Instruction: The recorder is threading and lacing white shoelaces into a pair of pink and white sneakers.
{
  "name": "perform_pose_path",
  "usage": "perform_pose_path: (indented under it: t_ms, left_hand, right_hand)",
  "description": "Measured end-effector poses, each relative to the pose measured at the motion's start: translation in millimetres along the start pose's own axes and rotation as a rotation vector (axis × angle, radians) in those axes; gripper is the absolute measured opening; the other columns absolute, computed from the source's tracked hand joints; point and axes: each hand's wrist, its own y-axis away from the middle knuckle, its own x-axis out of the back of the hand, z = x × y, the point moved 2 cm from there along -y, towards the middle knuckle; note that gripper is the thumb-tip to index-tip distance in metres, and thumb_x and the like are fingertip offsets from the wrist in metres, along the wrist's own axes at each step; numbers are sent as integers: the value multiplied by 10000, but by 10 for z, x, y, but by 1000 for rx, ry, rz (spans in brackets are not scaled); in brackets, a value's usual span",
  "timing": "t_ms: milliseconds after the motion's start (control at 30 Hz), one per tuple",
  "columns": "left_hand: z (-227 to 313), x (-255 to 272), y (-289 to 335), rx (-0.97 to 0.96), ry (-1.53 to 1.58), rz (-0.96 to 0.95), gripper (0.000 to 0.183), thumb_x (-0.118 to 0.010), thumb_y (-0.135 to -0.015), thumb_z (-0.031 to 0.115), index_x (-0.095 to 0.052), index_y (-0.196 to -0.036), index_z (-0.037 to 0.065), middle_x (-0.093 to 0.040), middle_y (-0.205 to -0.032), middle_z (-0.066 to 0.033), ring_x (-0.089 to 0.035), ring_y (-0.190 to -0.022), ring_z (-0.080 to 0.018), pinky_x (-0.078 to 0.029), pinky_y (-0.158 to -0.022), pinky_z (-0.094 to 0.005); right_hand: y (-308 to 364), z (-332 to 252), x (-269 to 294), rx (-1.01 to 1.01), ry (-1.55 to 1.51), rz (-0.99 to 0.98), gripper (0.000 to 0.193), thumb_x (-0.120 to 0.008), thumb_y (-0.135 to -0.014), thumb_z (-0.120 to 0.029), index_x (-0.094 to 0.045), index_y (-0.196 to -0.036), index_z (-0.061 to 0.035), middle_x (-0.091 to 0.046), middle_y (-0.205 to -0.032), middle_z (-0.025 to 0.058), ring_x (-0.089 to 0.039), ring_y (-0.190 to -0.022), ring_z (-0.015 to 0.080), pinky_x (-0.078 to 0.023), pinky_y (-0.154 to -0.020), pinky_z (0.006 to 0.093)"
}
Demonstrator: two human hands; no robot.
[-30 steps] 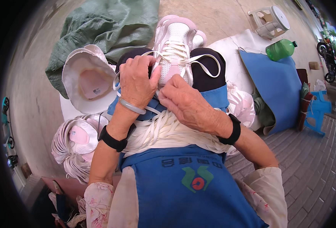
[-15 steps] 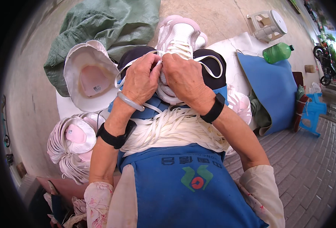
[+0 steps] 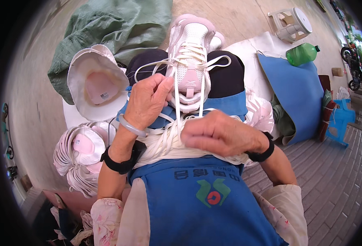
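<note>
A pale pink and white sneaker (image 3: 192, 53) rests between my knees with its toe pointing away. Its cream shoelace (image 3: 220, 62) lies in a bow, one loop to each side, with two ends hanging toward me. My left hand (image 3: 150, 100) is beside the sneaker's left edge, thumb pressed to its curled fingers near a lace strand; whether it grips the strand is hidden. Lower right, my right hand (image 3: 222, 133) is blurred and closed above a heap of loose cream laces (image 3: 158, 141) on my lap. What its fingers hold, if anything, does not show.
At left are an upturned shoe-upper stack (image 3: 76, 88) and a bundle of pink uppers (image 3: 82, 143). Green sacking (image 3: 111, 28) lies behind. On the right are a blue sheet (image 3: 289, 92), a green bottle (image 3: 303, 54), a white stool (image 3: 291, 24) and a blue stool (image 3: 340, 123).
Both hands were together over the sneaker's laces. My right hand has moved down toward my lap, and my left has drawn slightly down, uncovering the bow and the tongue.
</note>
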Motion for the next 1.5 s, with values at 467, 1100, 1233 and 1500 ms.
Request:
perform_pose_path:
  t_ms: [467,1100,1233,1500]
  left_hand:
    - [25,-478,133,420,933,-283,375,-455,-1020,339,-591,-1054,-9,-591,-794,10,-473,-621,-55,-415,-565,-229]
    - [-444,370,247,380,756,-215,272,-573,-973,275,-578,-810,57,-433,-623,57,-378,-534,-21,-314,-487,-190]
    - [-488,724,235,101,1095,35,358,-452,-1019,229,-469,-703,63,-581,-889,-95,-586,-876,-214,-424,-999,-407]
    - [-327,837,15,-260,1798,-132,328,-422,-1038,220,-386,-740,88,-437,-771,-29,-527,-838,-189,-402,-1070,-456]
  right_hand:
    - [45,-107,-36,241,363,230,125,-654,-808,-13,-610,-921,-44,-591,-964,113,-592,-872,293,-500,-755,366]
    - [165,94,528,-231,-361,275,271,-532,-980,-227,-560,-795,-32,-495,-671,-40,-406,-563,40,-328,-486,226]
    - [241,255,562,-214,-45,265,284,-591,-941,-236,-582,-772,-8,-492,-632,-14,-417,-561,64,-347,-489,256]
    - [179,400,559,-213,325,375,158,-600,-890,-136,-607,-874,21,-584,-673,147,-565,-606,227,-457,-578,327]
